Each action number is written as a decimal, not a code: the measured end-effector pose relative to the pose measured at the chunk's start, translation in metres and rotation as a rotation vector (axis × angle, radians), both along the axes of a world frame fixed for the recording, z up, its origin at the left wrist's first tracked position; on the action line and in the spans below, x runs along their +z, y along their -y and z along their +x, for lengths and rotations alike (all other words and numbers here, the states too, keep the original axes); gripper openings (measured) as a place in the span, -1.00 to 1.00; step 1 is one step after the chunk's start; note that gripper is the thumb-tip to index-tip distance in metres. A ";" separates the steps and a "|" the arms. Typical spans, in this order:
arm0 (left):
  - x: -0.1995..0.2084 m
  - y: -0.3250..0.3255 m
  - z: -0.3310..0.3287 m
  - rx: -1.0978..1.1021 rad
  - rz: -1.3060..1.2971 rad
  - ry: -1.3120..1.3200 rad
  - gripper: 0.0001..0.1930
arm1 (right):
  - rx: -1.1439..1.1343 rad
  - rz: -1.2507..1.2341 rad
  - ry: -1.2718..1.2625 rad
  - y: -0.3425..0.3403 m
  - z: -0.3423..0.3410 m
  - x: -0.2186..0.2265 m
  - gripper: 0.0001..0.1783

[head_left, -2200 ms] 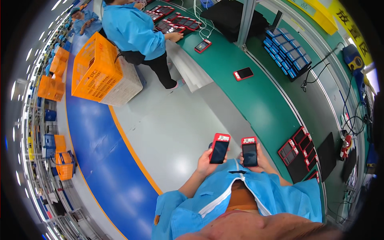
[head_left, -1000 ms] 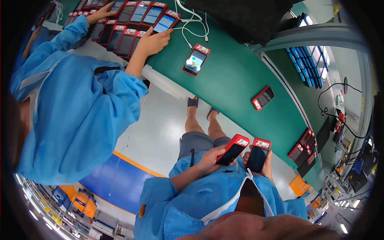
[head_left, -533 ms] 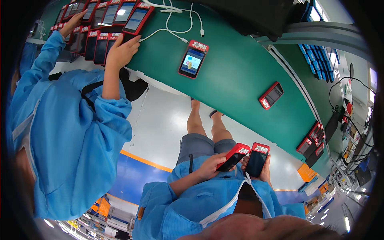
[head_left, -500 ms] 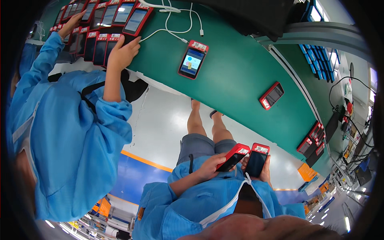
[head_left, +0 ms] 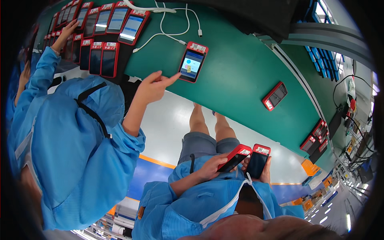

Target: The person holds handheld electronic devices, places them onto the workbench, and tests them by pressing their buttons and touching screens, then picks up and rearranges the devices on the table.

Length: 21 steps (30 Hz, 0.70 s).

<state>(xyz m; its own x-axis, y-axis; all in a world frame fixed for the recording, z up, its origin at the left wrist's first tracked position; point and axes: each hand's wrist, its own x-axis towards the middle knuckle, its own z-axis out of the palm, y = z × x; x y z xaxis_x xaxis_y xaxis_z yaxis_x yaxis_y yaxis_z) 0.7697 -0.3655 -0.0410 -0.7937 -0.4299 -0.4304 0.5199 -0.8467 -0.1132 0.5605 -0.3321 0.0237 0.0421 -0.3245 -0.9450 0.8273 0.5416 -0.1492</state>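
Observation:
In my left hand (head_left: 211,168) is a red handheld terminal (head_left: 235,158), tilted with its dark screen facing partly away. The fingers wrap round its lower side. Beside it, my right hand (head_left: 266,171) grips a second red handheld terminal (head_left: 257,162) by its edges, more upright, its screen dark. Both are held close to my chest, with their labelled top ends near each other. Past them on the green table (head_left: 236,72) lies a lit red terminal (head_left: 193,64). A co-worker's hand (head_left: 154,88) stretches a finger to its lower left edge.
Another red terminal (head_left: 275,96) lies farther right on the table, and several more are grouped near the right end (head_left: 314,138). Rows of red terminals (head_left: 108,60) cover the left part in front of the co-worker (head_left: 80,152). White cables (head_left: 162,34) lie at the back. A metal frame (head_left: 332,33) crosses the upper right.
The co-worker's nearer hand has moved right from the rows of terminals to the lit one, a finger now extended. My two hands and their terminals stay almost in place.

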 end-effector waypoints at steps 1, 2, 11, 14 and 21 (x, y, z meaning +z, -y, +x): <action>0.001 0.001 0.000 -0.002 0.001 0.001 -0.53 | -0.021 -0.002 0.010 0.000 0.000 -0.001 -0.05; 0.001 0.001 0.000 -0.013 0.009 0.005 -0.53 | -0.023 0.000 0.011 0.000 0.000 0.000 -0.05; -0.004 0.000 -0.003 -0.057 0.014 0.036 -0.51 | -0.021 -0.002 -0.019 0.000 0.000 0.001 -0.07; -0.005 -0.001 -0.003 -0.067 -0.007 0.030 -0.48 | -0.031 0.017 -0.022 -0.001 0.000 0.000 -0.07; -0.002 0.006 -0.009 -0.063 0.014 0.010 -0.49 | -0.034 -0.047 -0.002 -0.005 -0.007 0.001 -0.08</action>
<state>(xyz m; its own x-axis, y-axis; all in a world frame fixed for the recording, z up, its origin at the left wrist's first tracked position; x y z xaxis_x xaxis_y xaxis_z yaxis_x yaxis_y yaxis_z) 0.7602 -0.3712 -0.0434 -0.8145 -0.3735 -0.4440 0.4671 -0.8760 -0.1201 0.5538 -0.3267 0.0244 0.0282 -0.3699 -0.9286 0.8446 0.5057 -0.1758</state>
